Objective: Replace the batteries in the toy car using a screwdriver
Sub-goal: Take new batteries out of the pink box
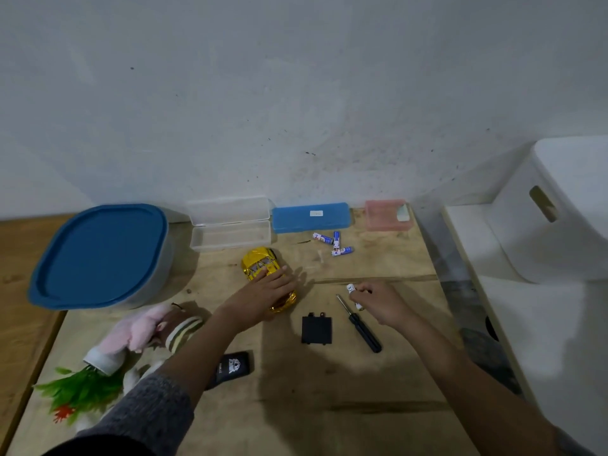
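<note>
Head view: my left hand (263, 291) lies flat, ungripped, on car (261, 263); right hand (381, 302) pinches white batteries (351, 287); screwdriver (360, 324) on table (329, 406).

wooden table (378, 383), toy car (260, 262), screwdriver (363, 328), batteries (334, 242)

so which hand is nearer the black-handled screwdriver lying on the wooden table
Right. The right hand hovers just beside the black-handled screwdriver, holding white batteries; the left hand rests on the yellow toy car, farther off.
</note>
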